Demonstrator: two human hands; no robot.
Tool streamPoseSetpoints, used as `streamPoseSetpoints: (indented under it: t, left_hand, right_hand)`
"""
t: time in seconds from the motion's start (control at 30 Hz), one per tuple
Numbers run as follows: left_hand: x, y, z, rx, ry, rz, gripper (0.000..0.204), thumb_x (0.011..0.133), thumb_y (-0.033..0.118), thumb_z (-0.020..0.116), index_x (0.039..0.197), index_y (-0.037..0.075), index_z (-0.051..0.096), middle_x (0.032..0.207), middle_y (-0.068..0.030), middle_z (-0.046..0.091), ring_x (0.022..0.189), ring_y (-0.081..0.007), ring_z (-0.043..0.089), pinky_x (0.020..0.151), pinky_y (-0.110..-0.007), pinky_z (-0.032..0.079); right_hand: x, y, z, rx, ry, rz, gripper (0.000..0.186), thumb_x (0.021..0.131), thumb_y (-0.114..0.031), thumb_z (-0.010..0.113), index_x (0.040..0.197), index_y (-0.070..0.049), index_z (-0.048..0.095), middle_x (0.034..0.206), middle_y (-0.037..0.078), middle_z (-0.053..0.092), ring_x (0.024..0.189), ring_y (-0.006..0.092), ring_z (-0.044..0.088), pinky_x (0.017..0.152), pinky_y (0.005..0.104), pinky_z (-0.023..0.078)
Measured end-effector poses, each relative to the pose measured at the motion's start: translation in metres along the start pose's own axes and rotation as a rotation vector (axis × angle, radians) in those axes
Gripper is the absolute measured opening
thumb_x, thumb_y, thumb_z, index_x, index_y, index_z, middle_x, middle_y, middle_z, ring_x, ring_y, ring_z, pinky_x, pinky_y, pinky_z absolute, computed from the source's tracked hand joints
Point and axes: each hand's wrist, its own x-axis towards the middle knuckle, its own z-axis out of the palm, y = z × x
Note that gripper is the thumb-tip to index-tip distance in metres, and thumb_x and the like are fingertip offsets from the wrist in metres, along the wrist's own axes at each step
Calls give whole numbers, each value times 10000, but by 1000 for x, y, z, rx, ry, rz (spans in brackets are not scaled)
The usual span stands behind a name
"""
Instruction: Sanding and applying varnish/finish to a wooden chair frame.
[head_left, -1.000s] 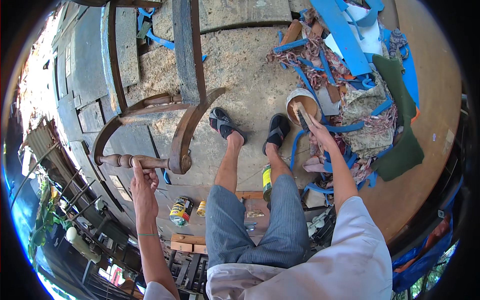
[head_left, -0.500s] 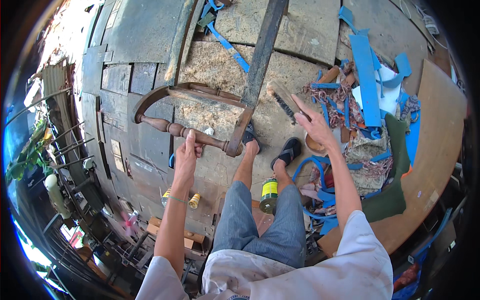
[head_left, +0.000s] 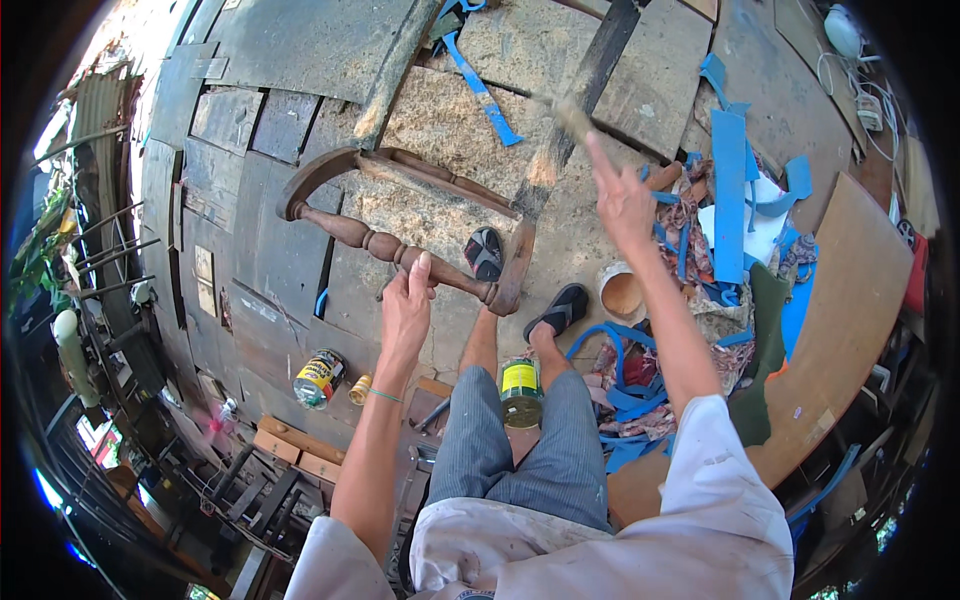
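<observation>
My left hand [head_left: 406, 312] is closed around the turned spindle of a brown wooden frame [head_left: 340, 226], its thumb on top. The frame has curved end pieces and looks like a furniture part; I cannot tell which. Its far side lies against two long wooden beams, the left beam [head_left: 392, 85] and the dark right beam [head_left: 610, 50]. In my right hand [head_left: 626, 208] is a wooden-backed brush [head_left: 573, 118], smeared by motion, beyond the frame's right end and apart from it. The bristles cannot be made out now; the earlier picture shows them dark.
Sawdust [head_left: 440, 120] covers the floor boards between the beams. On the right lie blue strips [head_left: 728, 195], rags and a brown board [head_left: 850, 300]. A round tub [head_left: 622, 292] sits by my right foot. A yellow-labelled can [head_left: 520, 390] stands between my legs; another labelled can [head_left: 320, 380] is at left.
My right hand has swung the brush up and away to the far side. The left hand still grips the spindle. My head view has shifted, and my left foot now shows inside the frame.
</observation>
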Motion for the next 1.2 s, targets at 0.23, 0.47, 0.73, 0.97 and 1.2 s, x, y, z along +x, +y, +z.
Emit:
streamPoseSetpoints:
  t: [0.23, 0.47, 0.73, 0.97, 1.2]
  left_hand:
    - [-2, 5, 4, 8, 6, -20, 620, 947, 534, 499, 804, -58, 617, 687, -90, 570, 678, -161, 520, 641, -327, 425]
    - [-4, 11, 7, 8, -15, -36, 603, 935, 568, 499, 819, -18, 582, 715, -35, 515, 666, -112, 439, 604, -268, 366]
    - [-4, 6, 8, -42, -4, -16, 603, 933, 573, 499, 822, -14, 582, 719, -34, 517, 672, -116, 444, 609, -269, 367]
    - [-3, 8, 12, -60, 21, -15, 635, 918, 596, 504, 856, -29, 601, 743, -48, 534, 708, -125, 463, 643, -276, 379]
    - [-1, 2, 10, -53, 23, -7, 627, 922, 585, 502, 884, -31, 611, 775, -56, 540, 728, -136, 468, 663, -288, 391]
  right_hand:
    - [25, 15, -19, -140, -100, -209, 695, 921, -150, 570, 1454, -476, 265, 705, 118, 504, 573, 313, 599, 477, 422, 500]
    - [-46, 3, -4, -28, -259, -209, 626, 916, -204, 569, 1437, -451, 325, 749, 128, 524, 588, 334, 589, 479, 442, 480]
    - [-88, -16, 2, 36, -295, -222, 649, 903, -161, 573, 1427, -464, 339, 749, 128, 518, 611, 327, 606, 502, 438, 496]
    - [-59, -20, -4, -46, -296, -272, 654, 895, -168, 575, 1426, -465, 338, 761, 137, 516, 608, 345, 602, 506, 441, 492]
    - [-68, -9, -37, -9, -349, -202, 597, 922, -197, 562, 1437, -412, 352, 786, 156, 524, 578, 345, 585, 496, 445, 474]
